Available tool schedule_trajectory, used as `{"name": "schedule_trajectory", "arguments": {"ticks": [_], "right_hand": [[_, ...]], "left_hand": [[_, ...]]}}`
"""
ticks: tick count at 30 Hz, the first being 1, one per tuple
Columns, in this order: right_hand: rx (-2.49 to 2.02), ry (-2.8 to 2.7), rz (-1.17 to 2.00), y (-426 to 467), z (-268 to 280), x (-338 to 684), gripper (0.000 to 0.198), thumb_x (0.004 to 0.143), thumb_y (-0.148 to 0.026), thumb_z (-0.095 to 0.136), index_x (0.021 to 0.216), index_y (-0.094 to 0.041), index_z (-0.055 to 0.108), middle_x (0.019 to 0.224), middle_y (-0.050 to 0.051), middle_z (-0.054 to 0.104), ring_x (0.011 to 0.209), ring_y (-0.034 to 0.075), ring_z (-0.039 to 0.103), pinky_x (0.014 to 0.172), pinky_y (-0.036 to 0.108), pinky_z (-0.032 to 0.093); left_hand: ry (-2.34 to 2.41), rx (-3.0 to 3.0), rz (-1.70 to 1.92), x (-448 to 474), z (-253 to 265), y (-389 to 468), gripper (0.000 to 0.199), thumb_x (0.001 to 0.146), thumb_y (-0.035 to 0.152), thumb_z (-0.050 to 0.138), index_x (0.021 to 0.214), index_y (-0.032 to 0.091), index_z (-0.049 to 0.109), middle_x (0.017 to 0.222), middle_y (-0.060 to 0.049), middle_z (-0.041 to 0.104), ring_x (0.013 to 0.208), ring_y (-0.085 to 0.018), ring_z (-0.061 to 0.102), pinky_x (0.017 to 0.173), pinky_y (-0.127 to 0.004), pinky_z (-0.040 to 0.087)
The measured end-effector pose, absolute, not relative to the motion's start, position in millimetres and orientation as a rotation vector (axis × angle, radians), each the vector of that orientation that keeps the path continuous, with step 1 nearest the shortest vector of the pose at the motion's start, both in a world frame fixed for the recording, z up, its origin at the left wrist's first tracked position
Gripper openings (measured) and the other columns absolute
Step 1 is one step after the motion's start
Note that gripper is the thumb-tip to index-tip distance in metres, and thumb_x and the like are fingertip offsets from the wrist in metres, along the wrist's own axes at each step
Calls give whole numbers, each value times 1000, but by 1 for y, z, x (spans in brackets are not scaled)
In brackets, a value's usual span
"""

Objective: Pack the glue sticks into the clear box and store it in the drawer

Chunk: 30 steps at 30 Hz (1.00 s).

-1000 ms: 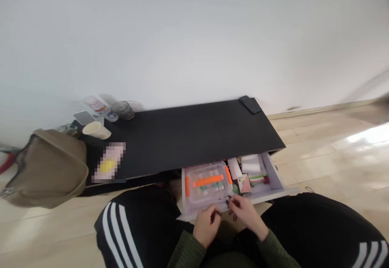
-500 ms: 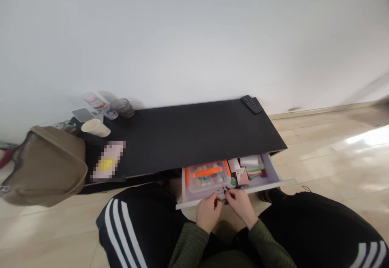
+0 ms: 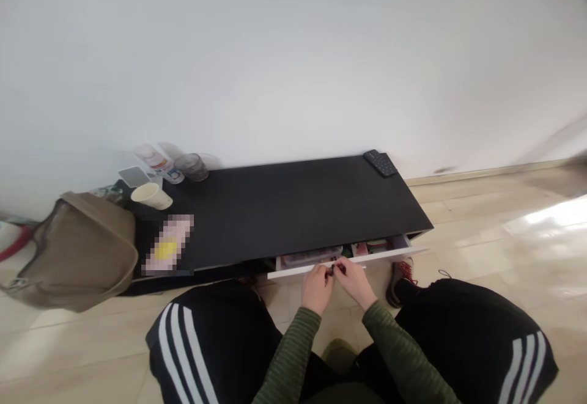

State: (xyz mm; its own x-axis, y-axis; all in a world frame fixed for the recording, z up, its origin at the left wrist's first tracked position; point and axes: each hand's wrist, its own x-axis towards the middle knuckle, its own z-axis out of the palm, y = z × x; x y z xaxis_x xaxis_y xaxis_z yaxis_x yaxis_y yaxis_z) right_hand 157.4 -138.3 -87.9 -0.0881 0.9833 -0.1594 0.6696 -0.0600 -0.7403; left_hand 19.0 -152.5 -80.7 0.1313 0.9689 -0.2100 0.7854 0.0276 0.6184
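My left hand (image 3: 317, 289) and my right hand (image 3: 353, 283) meet at the front panel (image 3: 288, 272) of a pulled-out drawer. Fingers of both are closed in a pinch around a small dark thing (image 3: 331, 269), too small to name. Whether it is fixed to the drawer I cannot tell. Behind the panel, a clear plastic box (image 3: 312, 257) lies inside on the left. To its right are a pinkish box (image 3: 361, 249) and some green and red items, partly hidden under the black cabinet top (image 3: 293, 202).
On the cabinet's left stand a brown bag (image 3: 92, 251), a paper cup (image 3: 153, 196), a spray can (image 3: 160, 164) and a dark glass (image 3: 192, 166). A blurred-out pink and yellow item (image 3: 169, 245) lies nearby. A black folding keyboard (image 3: 380, 163) rests at the back right.
The drawer has slid inward, covering more of its contents, and its front panel is closer to the cabinet. Both hands have moved forward with it, still pinched together.
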Motion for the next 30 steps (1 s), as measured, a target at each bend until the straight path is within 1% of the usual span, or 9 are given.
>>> {"name": "schedule_trajectory", "arguments": {"ticks": [8, 13, 16, 19, 21, 24, 25, 27, 30], "right_hand": [[-1537, -1828, 934, -120, -111, 156, 39, 78, -11, 51, 115, -14, 65, 117, 13, 66, 112, 23, 59, 99, 37, 44], [-1601, -1910, 965, -119, -111, 159, 48, 79, -12, 52, 126, -14, 60, 127, 15, 62, 120, 23, 56, 105, 37, 40], [-1688, -2089, 1070, -133, -92, 165, 43, 79, -16, 57, 122, -14, 66, 121, 16, 66, 114, 26, 60, 100, 36, 43], [-1608, -2306, 1358, -152, -48, 178, 29, 75, -26, 67, 101, -19, 76, 101, 12, 74, 98, 28, 67, 87, 35, 48], [-1261, -2311, 1592, -162, -6, 190, 20, 78, -33, 66, 93, -25, 78, 87, 5, 75, 83, 22, 68, 78, 30, 49], [-573, -2103, 1910, -165, 53, 203, 21, 82, -38, 65, 97, -28, 77, 91, 5, 73, 85, 20, 66, 79, 32, 49], [-425, -1949, 1972, -164, 65, 204, 20, 80, -38, 69, 95, -27, 77, 83, 5, 71, 77, 19, 64, 74, 32, 49], [-370, -1494, 1923, -159, 75, 199, 28, 76, -38, 73, 103, -28, 75, 64, 1, 61, 58, 15, 54, 58, 28, 45], [-492, -864, 1715, -148, 62, 179, 69, 73, -34, 76, 138, -34, 52, 50, -9, 37, 45, 10, 32, 45, 21, 32]], "left_hand": [[1735, 1787, 433, 11, -104, -128, 41, 84, 18, 51, 124, 15, 56, 127, -14, 60, 121, -28, 53, 101, -40, 39], [1766, 1752, 468, -2, -118, -118, 42, 82, 14, 49, 123, 11, 57, 124, -16, 61, 121, -26, 54, 104, -38, 39], [1723, 1786, 365, -9, -101, -127, 35, 81, 18, 51, 114, 13, 64, 120, -16, 64, 119, -27, 57, 102, -38, 41], [1473, 1729, 33, -23, -56, -147, 20, 82, 28, 55, 76, 17, 70, 85, -12, 72, 86, -26, 67, 81, -36, 49], [1137, 1643, -18, -36, -17, -158, 26, 85, 35, 54, 71, 20, 69, 72, -4, 70, 70, -19, 65, 68, -29, 47], [700, 1399, 430, -54, 34, -166, 22, 86, 38, 58, 91, 21, 71, 73, -2, 67, 65, -12, 61, 63, -23, 45], [547, 1241, 678, -56, 45, -165, 24, 85, 40, 62, 100, 23, 70, 67, 1, 62, 55, -9, 55, 55, -21, 42], [268, 896, 1075, -53, 55, -160, 49, 80, 41, 68, 127, 31, 58, 54, 10, 46, 36, -3, 35, 42, -16, 32], [101, 521, 1319, -36, 50, -145, 83, 76, 28, 71, 147, 39, 30, 49, 16, 30, 29, 0, 10, 33, -12, 19]]}}
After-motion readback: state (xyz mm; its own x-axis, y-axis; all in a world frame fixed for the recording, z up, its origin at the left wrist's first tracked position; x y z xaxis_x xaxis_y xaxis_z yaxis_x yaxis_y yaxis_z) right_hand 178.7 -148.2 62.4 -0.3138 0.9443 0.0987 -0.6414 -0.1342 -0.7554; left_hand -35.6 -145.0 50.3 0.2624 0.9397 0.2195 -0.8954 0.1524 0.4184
